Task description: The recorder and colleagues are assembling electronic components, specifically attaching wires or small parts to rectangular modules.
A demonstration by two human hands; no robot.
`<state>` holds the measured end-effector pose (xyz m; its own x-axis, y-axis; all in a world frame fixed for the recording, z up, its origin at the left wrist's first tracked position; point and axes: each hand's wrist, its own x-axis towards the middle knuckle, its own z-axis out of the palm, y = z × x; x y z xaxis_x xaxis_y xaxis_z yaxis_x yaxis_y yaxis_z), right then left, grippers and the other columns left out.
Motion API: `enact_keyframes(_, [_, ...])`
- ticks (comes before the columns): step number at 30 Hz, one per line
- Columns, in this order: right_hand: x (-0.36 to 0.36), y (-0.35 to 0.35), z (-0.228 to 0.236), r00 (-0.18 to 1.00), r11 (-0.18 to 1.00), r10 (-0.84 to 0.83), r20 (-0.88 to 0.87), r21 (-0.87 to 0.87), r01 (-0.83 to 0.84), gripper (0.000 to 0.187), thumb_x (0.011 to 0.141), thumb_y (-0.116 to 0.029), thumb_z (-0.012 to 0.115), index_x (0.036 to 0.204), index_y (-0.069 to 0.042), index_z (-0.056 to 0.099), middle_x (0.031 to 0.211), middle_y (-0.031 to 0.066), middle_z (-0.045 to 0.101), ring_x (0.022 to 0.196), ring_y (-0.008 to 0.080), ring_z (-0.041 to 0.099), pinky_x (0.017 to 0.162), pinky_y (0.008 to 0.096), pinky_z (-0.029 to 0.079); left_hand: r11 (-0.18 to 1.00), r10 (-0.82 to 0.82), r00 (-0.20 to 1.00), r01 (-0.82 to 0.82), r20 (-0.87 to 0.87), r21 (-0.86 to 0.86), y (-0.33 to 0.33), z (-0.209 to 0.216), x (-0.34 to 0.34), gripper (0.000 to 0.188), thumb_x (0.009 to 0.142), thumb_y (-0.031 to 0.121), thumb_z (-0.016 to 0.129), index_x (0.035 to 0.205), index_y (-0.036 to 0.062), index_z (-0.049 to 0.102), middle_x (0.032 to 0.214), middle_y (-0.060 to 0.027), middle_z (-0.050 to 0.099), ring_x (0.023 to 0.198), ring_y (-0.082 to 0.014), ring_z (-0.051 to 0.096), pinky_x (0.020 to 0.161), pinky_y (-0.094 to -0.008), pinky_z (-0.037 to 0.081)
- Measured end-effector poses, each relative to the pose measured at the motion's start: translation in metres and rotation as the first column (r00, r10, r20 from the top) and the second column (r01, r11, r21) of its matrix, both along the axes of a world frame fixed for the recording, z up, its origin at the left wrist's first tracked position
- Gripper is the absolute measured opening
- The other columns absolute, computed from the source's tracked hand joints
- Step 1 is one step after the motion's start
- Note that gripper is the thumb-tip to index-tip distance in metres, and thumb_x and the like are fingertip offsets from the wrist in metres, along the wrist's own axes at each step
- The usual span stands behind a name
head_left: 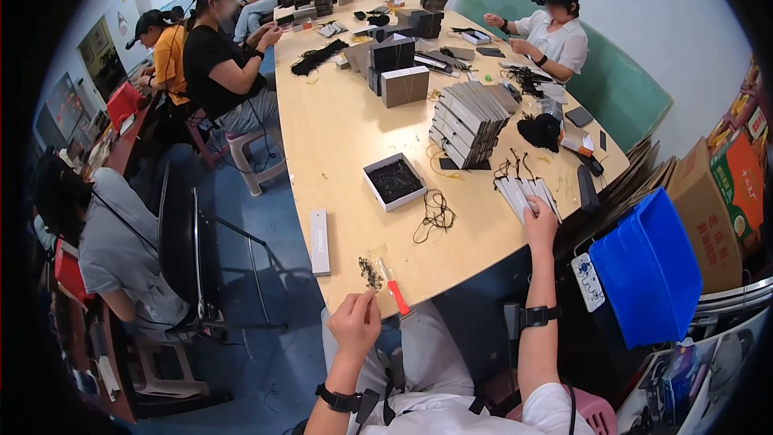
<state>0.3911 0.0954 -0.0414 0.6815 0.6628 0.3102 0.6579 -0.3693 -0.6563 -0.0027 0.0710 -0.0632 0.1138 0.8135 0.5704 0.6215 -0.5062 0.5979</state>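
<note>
My left hand (354, 324) is raised just off the near table edge, its fingers closed in a pinch. Whatever is between the fingertips is too small to make out. Beyond it lie a small heap of black bits (370, 272) and a tool with a red handle (398, 298). To the right, my right hand (541, 221) reaches over the table, fingers curled onto flat pale-grey panels (515, 197) with black cords at their far ends. Its grip is on the near right part of these panels.
A white box of black bits (394, 181) stands mid-table beside a tangle of black cord (436, 216). Farther off is a tall stack of grey panels (467, 125). A slim grey box (320, 242) lies left. A blue bin (648, 270) stands right; several people sit around.
</note>
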Motion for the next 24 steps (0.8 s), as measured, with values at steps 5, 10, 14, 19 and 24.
enact_keyframes(5, [-0.012, -0.003, 0.015, 0.989, 0.985, -0.122, 0.089, -0.112, 0.131, 0.023, 0.08, -0.013, 0.062, 0.102, -0.009, 0.068, 0.088, 0.0142, 0.069, 0.083, 0.0319, 0.065, 0.078, 0.0397, 0.049, 1.0, 0.003, 1.0, -0.003, -0.006, 0.009, 0.0, 0.0, -0.001, 0.009, 0.076, 0.006, 0.068, 0.085, 0.0084, 0.067, 0.069, -0.0026, 0.06, 0.05, -0.0174, 0.056, 0.045, -0.029, 0.043])
enact_keyframes(10, [0.007, -0.004, -0.001, 0.981, 0.987, -0.16, 0.114, -0.005, 0.162, 0.023, 0.08, -0.015, 0.065, 0.1, -0.005, 0.067, 0.088, 0.0138, 0.07, 0.086, 0.0322, 0.066, 0.078, 0.0405, 0.049, 1.0, 0.012, 1.0, -0.012, -0.01, 0.021, 0.0, -0.003, 0.002, 0.01, 0.076, 0.006, 0.068, 0.085, 0.0087, 0.067, 0.07, -0.003, 0.061, 0.052, -0.0188, 0.058, 0.046, -0.0295, 0.044])
enact_keyframes(14, [0.013, 0.0, -0.011, 0.996, 0.997, -0.078, 0.034, 0.01, 0.077, 0.025, 0.078, -0.017, 0.069, 0.099, -0.004, 0.067, 0.09, 0.0128, 0.067, 0.089, 0.032, 0.062, 0.083, 0.0397, 0.046, 0.998, 0.022, 0.999, -0.021, -0.024, 0.054, 0.001, -0.004, 0.001, 0.01, 0.075, 0.006, 0.067, 0.085, 0.009, 0.067, 0.071, -0.0032, 0.061, 0.054, -0.0193, 0.059, 0.047, -0.0297, 0.044])
enact_keyframes(19, [-0.002, -0.002, -0.012, 0.892, 0.979, -0.187, 0.412, 0.001, 0.205, 0.03, 0.075, -0.018, 0.072, 0.102, -0.008, 0.066, 0.096, 0.0095, 0.06, 0.1, 0.029, 0.056, 0.09, 0.041, 0.041, 0.997, 0.032, 0.999, -0.031, -0.018, 0.071, 0.0, -0.001, -0.001, 0.011, 0.075, 0.006, 0.067, 0.086, 0.0091, 0.068, 0.07, -0.0028, 0.061, 0.055, -0.0192, 0.059, 0.047, -0.0301, 0.045])
enact_keyframes(24, [0.008, -0.002, -0.001, 0.979, 0.98, -0.129, 0.155, -0.127, 0.15, 0.029, 0.074, -0.02, 0.073, 0.098, -0.009, 0.062, 0.099, 0.0082, 0.059, 0.102, 0.0276, 0.055, 0.088, 0.0417, 0.04, 0.998, 0.067, 0.994, -0.068, 0.086, 0.0, -0.001, -0.007, -0.003, 0.02, 0.081, 0.004, 0.064, 0.101, 0.0068, 0.064, 0.081, -0.0072, 0.063, 0.053, -0.0186, 0.058, 0.047, -0.029, 0.044])
